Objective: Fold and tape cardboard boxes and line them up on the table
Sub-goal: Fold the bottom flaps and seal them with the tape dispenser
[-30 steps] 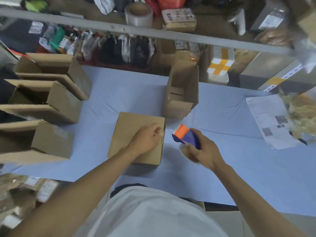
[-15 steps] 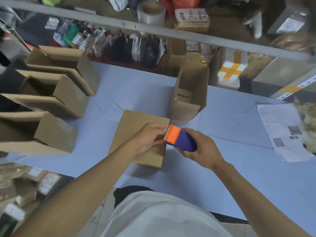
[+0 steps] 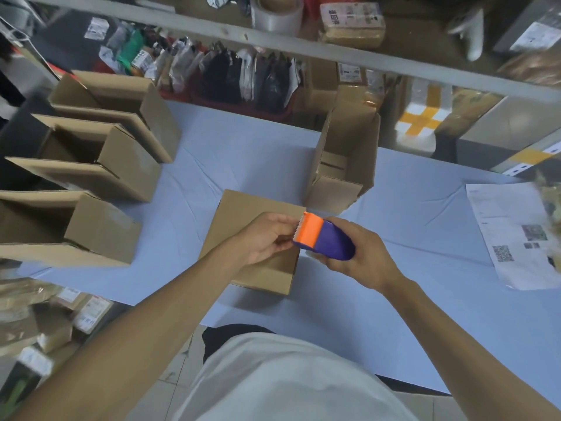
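Head view, plain brown closed box [image 3: 243, 214], right hand [image 3: 358, 253] gripping purple-orange tape dispenser [image 3: 321, 240], left hand [image 3: 267, 238] pinching at its toothed edge

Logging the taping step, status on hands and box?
Right hand grips tape dispenser. Left hand pinches at its orange cutter end. Flat-topped box sits under both hands on the table. Nothing blocking.
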